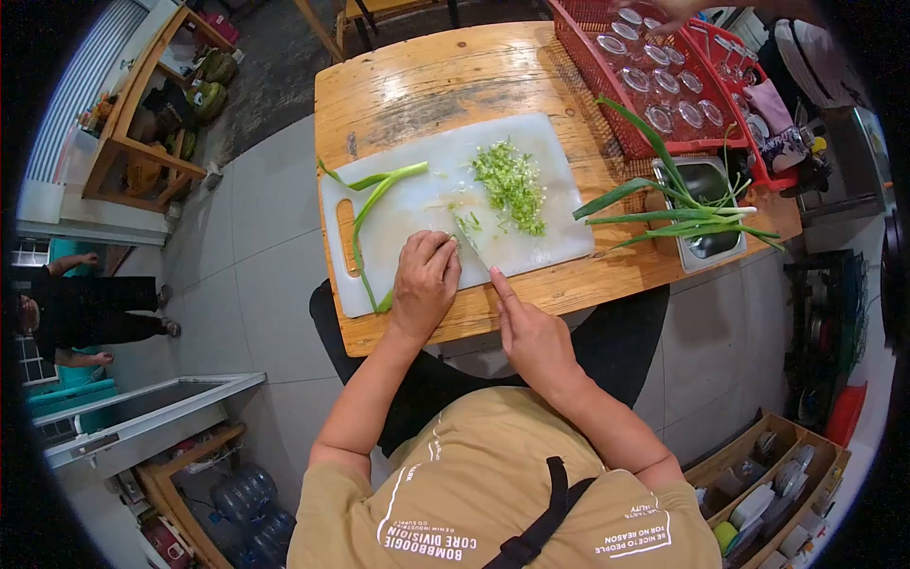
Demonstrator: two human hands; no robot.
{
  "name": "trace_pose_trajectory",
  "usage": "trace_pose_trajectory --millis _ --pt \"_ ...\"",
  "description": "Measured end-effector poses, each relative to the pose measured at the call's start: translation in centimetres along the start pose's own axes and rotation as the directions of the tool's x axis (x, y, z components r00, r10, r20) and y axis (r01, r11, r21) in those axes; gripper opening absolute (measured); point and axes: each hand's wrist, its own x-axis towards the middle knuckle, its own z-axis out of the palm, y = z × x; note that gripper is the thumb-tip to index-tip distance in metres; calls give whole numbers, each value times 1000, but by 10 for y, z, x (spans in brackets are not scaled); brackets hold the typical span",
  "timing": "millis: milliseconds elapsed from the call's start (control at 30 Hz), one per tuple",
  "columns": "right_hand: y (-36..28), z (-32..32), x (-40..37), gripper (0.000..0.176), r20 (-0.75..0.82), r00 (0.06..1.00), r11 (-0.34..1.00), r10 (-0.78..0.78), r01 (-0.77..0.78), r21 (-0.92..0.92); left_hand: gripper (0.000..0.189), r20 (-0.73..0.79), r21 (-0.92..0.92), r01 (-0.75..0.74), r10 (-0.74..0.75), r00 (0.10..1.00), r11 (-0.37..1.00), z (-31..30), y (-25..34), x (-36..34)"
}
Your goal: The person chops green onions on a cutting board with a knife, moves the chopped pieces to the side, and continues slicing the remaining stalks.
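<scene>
My right hand (534, 339) grips a knife (477, 245), index finger stretched along it, blade pointing away from me over the white cutting board (417, 204). Close to the blade, my left hand (426, 281) rests on the board's near edge with fingers curled and pressed together; whatever they hold is hidden. Small green bits lie along the blade. A heap of chopped spring onion (512, 185) sits on the board's right part. On its left part lies a long spring onion stalk (393, 177), its leaf bending down across the handle slot.
Whole spring onions (697, 216) lie over a metal container (711, 254) at the wooden table's (427, 62) right side. Behind stands a red crate (597, 76) of upturned glasses, another person's hand (668, 11) above it. Someone in black (95, 305) stands far left.
</scene>
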Motion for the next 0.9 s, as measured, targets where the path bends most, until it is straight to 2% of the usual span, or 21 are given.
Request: trace_pose_trajectory --millis 367,567,667,900 --pt "-3 -13 -13 65 62 998 986 -3 -8 166 19 -23 -6 12 -12 1000 1000 0 1 0" --pt "-3 -10 -13 61 31 999 986 -9 3 170 21 -19 7 20 -20 1000 1000 0 4 1" --pt "-6 -9 -8 65 72 997 992 -10 1 124 19 -9 11 22 -22 1000 1000 -1 3 0" --pt "-4 3 -8 66 38 999 999 -7 6 35 19 9 28 14 -14 1000 1000 -3 3 2"
